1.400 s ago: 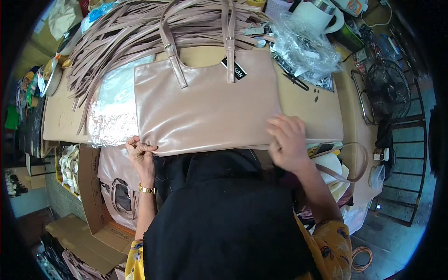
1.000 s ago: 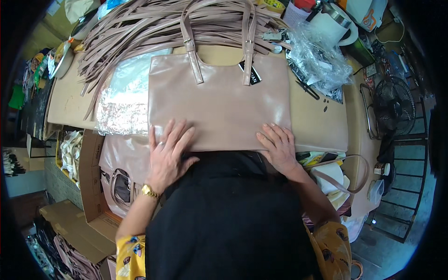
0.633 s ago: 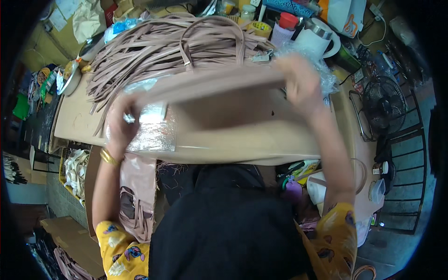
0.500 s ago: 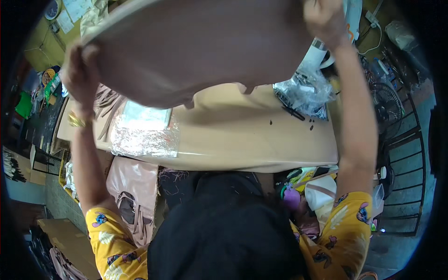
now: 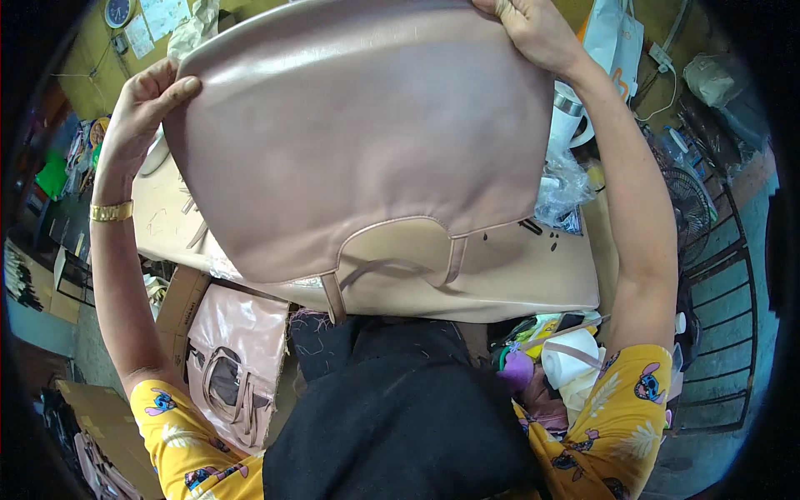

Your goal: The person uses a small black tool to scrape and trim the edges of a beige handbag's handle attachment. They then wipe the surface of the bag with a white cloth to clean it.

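So in the head view, the left hand point(image 5: 143, 110) and right hand point(image 5: 540, 35) are holding a dusty-pink tote bag point(image 5: 358, 142) upside down by its two upper corners. The left fingers are pinching one corner, thumb lying on the side facing the camera. The right fingers are pinching the other corner right at the top of the picture, so their tips aren't fully showing. The bag is hanging between and below both sets of fingers, with its curved opening and the strap ends point(image 5: 333, 297) pointing down. I can't tell if the straps are touching the surface point(image 5: 533, 279) under it.

Down from the right fingers, a white jug point(image 5: 565, 117) is standing just past the bag's edge, and crumpled clear plastic point(image 5: 567, 187) is lying a bit lower. Way below that, a white roll point(image 5: 572, 357) is sitting among some clutter. Well below the left fingers, a second pink bag point(image 5: 242, 329) is lying beside a cardboard box flap point(image 5: 183, 307). A black fan point(image 5: 690, 208) is standing well off to the right of the right fingers.
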Action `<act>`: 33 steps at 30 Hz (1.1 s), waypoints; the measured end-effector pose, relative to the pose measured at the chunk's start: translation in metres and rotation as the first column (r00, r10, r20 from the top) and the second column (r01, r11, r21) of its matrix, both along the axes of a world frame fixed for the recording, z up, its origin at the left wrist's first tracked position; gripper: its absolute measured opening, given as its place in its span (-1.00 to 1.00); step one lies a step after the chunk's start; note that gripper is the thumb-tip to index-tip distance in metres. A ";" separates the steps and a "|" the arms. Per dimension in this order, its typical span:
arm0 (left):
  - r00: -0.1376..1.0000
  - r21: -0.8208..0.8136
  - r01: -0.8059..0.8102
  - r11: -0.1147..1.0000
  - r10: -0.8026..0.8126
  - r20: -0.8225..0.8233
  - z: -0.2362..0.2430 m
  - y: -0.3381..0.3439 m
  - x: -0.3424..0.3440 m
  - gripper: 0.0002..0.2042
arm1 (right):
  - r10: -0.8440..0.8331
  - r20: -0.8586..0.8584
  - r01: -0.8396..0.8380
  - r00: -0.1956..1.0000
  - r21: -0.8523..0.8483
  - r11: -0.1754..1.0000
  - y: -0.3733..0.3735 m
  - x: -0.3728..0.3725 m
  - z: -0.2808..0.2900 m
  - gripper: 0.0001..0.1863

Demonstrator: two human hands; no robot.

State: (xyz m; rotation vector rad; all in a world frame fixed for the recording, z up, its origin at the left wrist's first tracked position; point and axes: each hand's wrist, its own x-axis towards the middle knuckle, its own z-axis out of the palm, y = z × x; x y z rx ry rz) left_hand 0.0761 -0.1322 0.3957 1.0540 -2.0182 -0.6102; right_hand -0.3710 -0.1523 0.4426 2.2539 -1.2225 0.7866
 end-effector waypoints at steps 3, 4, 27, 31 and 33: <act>0.969 0.045 -0.098 0.994 0.085 0.233 0.019 0.015 -0.005 -0.68 | 0.006 -0.011 -0.006 1.000 -0.004 1.000 0.001 0.002 -0.003 -0.79; 0.976 0.002 0.012 1.000 -0.012 0.217 0.019 0.026 -0.017 -0.59 | 0.005 -0.018 -0.006 1.000 -0.008 1.000 0.001 0.003 -0.004 -0.79; 0.838 -0.229 -0.012 0.973 0.134 0.529 -0.231 0.147 -0.125 -0.39 | 0.550 0.028 -0.546 0.835 0.166 0.821 0.146 0.006 -0.259 -0.82; 0.720 -0.194 0.003 0.981 0.133 0.681 -0.305 0.169 -0.150 -0.40 | 0.441 0.134 -0.456 0.887 0.399 0.796 0.184 -0.002 -0.345 -0.80; 0.703 -0.203 0.024 0.979 0.127 0.700 -0.301 0.164 -0.153 -0.43 | 0.391 0.178 -0.428 0.903 0.428 0.796 0.183 0.001 -0.351 -0.79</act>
